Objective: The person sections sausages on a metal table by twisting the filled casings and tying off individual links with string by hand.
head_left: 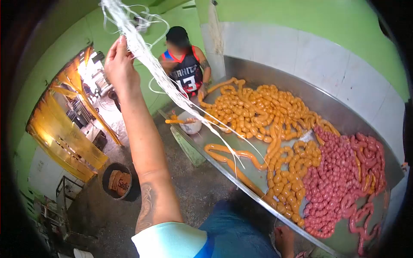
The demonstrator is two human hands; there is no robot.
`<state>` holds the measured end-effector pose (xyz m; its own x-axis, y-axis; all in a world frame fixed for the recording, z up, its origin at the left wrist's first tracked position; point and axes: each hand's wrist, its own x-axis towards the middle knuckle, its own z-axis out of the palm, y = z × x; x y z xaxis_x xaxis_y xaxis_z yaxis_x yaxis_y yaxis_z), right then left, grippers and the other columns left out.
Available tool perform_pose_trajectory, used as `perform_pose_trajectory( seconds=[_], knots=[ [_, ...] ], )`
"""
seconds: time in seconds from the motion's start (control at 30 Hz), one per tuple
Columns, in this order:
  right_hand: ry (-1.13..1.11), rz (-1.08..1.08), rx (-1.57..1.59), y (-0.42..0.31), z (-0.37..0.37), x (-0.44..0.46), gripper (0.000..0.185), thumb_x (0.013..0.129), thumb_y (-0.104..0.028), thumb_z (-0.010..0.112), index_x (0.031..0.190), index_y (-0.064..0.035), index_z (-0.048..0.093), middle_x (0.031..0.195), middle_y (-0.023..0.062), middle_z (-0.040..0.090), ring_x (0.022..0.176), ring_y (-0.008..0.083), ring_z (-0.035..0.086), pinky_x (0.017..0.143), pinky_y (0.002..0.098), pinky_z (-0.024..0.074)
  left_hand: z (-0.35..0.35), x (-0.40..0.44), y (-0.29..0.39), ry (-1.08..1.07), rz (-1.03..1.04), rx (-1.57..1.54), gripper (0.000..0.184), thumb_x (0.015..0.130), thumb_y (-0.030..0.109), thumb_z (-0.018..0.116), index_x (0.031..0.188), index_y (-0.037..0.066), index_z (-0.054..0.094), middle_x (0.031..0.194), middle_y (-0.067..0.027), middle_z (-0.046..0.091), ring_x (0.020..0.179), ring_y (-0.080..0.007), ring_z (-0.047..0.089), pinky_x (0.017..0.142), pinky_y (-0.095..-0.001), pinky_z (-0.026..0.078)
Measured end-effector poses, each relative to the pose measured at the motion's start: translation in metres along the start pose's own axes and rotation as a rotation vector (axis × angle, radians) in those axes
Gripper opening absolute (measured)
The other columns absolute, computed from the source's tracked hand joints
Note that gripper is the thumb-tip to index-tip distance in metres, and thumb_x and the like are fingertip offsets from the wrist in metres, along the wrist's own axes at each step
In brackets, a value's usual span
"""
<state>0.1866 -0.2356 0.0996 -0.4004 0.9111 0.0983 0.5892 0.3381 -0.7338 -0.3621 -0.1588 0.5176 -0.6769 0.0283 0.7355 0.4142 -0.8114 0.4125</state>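
Observation:
My left hand (pixel 122 66) is raised high at the upper left, its fingers pinched at the side of a hanging bundle of white strings (pixel 148 58). The loose ends of the bundle trail down over the metal table (pixel 251 152). My right hand (pixel 284 238) is low at the bottom, beside the table's near edge, with its fingers curled; whether it holds anything is too small to tell. Orange linked sausages (pixel 254 107) lie in heaps across the table, and pink linked sausages (pixel 329 172) are piled at its right.
A person (pixel 187 66) in a dark jersey stands at the table's far left end, one hand by the orange sausages. A white bucket (pixel 190 124) is near that corner. On the floor stands a black bin (pixel 120 182). Yellow strip curtains (pixel 64 129) hang at the doorway.

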Motion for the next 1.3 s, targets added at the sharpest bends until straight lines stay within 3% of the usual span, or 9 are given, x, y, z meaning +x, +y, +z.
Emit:
perform_pose_trajectory(
  seconds=[0.23, 0.47, 0.53, 0.6, 0.63, 0.77, 0.9, 1.1, 1.3],
  knots=[
    [0.095, -0.047, -0.031, 0.002, -0.006, 0.033, 0.009, 0.085, -0.008, 0.064, 0.085, 0.0008, 0.063, 0.079, 0.0165, 0.060, 0.072, 0.0322, 0.060, 0.065, 0.0387, 0.0476, -0.003, -0.047, 0.013, 0.085, 0.383, 0.438, 0.018, 0.092, 0.013, 0.066, 0.100, -0.004, 0.068, 0.084, -0.0074, 0.069, 0.071, -0.0102, 0.063, 0.060, -0.0227, 0.051],
    [0.007, 0.002, -0.036, -0.005, -0.002, 0.035, 0.008, 0.086, -0.010, 0.064, 0.087, -0.0019, 0.063, 0.083, 0.0164, 0.062, 0.079, 0.0361, 0.061, 0.069, 0.0403, 0.0489, -0.011, -0.100, -0.002, -0.160, 0.050, 0.431, 0.009, 0.090, 0.009, 0.067, 0.093, 0.001, 0.070, 0.080, -0.0064, 0.065, 0.074, -0.0142, 0.061, 0.072, -0.0278, 0.050],
    [0.016, 0.032, -0.040, -0.008, 0.000, 0.036, 0.008, 0.086, -0.011, 0.063, 0.087, -0.0024, 0.064, 0.084, 0.0161, 0.064, 0.079, 0.0356, 0.062, 0.070, 0.0395, 0.0492, -0.007, -0.124, 0.015, -0.376, 0.839, 1.115, 0.012, 0.078, 0.003, 0.070, 0.089, 0.008, 0.071, 0.090, -0.0085, 0.062, 0.092, -0.0229, 0.057, 0.086, -0.0361, 0.046],
    [-0.074, 0.168, -0.029, -0.002, 0.003, 0.031, 0.008, 0.087, -0.012, 0.063, 0.089, -0.0040, 0.064, 0.082, 0.0146, 0.064, 0.079, 0.0313, 0.064, 0.070, 0.0377, 0.0498, 0.002, -0.165, 0.026, -0.914, 1.073, 0.834, 0.027, 0.063, 0.007, 0.070, 0.089, 0.015, 0.072, 0.106, -0.0063, 0.059, 0.107, -0.0294, 0.050, 0.097, -0.0426, 0.041],
    [-0.113, 0.254, 0.084, -0.007, -0.001, 0.032, 0.012, 0.091, -0.015, 0.060, 0.091, -0.0040, 0.065, 0.078, 0.0106, 0.064, 0.075, 0.0228, 0.064, 0.069, 0.0349, 0.0501, 0.016, -0.192, 0.031, -1.227, 1.010, 0.648, 0.023, 0.067, 0.009, 0.069, 0.090, 0.008, 0.070, 0.123, -0.0087, 0.058, 0.113, -0.0264, 0.053, 0.095, -0.0402, 0.043],
    [0.026, 0.485, 1.100, 0.009, 0.019, 0.036, 0.009, 0.094, -0.015, 0.059, 0.090, -0.0069, 0.058, 0.070, -0.0011, 0.049, 0.061, 0.0117, 0.049, 0.058, 0.0272, 0.0429, 0.021, -0.301, 0.013, -2.238, 0.470, 0.292, 0.013, 0.082, 0.011, 0.057, 0.082, 0.004, 0.068, 0.099, -0.0099, 0.064, 0.092, -0.0290, 0.062, 0.077, -0.0406, 0.051],
    [0.060, 0.439, 1.486, 0.011, 0.025, 0.052, 0.013, 0.097, -0.020, 0.055, 0.094, -0.0069, 0.056, 0.076, 0.0006, 0.052, 0.067, 0.0135, 0.050, 0.064, 0.0301, 0.0455, 0.007, -0.408, -0.028, -2.062, 0.118, 0.093, 0.015, 0.080, 0.015, 0.064, 0.081, 0.000, 0.067, 0.098, -0.0122, 0.064, 0.094, -0.0325, 0.062, 0.082, -0.0422, 0.050],
    [0.309, 0.549, 1.699, -0.026, 0.021, 0.068, 0.016, 0.099, -0.022, 0.052, 0.101, -0.0063, 0.054, 0.092, 0.0057, 0.062, 0.076, 0.0167, 0.056, 0.068, 0.0329, 0.0480, 0.009, -0.500, -0.032, -1.466, -1.411, 0.100, 0.022, 0.084, 0.018, 0.073, 0.086, -0.004, 0.071, 0.112, -0.0111, 0.067, 0.103, -0.0203, 0.063, 0.090, -0.0316, 0.048],
    [0.233, 0.593, 1.634, -0.017, 0.023, 0.050, 0.013, 0.098, -0.021, 0.053, 0.100, -0.0083, 0.056, 0.079, 0.0013, 0.055, 0.067, 0.0140, 0.051, 0.061, 0.0263, 0.0431, -0.008, -0.530, -0.053, -1.452, -1.313, 0.058, 0.024, 0.088, 0.018, 0.070, 0.099, -0.003, 0.071, 0.110, -0.0091, 0.068, 0.097, -0.0146, 0.062, 0.086, -0.0277, 0.048]
  ],
)
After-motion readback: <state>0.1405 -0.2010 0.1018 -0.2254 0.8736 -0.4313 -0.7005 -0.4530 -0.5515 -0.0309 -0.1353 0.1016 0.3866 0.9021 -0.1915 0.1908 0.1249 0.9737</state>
